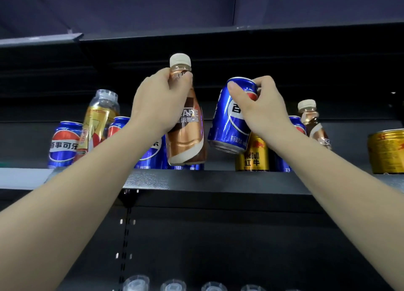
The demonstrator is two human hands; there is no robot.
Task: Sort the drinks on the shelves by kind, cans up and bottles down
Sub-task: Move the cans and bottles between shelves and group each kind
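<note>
Gripping a brown coffee bottle [185, 129] near its neck, the left hand [157, 102] holds it tilted just above the upper shelf [218, 179]. Beside it, the right hand [260, 107] pinches a blue cola can [229, 120] by its top rim, lifted and tilted before a gold can [252, 157].

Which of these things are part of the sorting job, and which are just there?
Part of the job:
- coffee bottle in the left hand
- blue cola can in the right hand
- yellow tea bottle, second coffee bottle
- gold energy can
- upper shelf

Just there:
- slotted shelf upright
- ceiling
</note>
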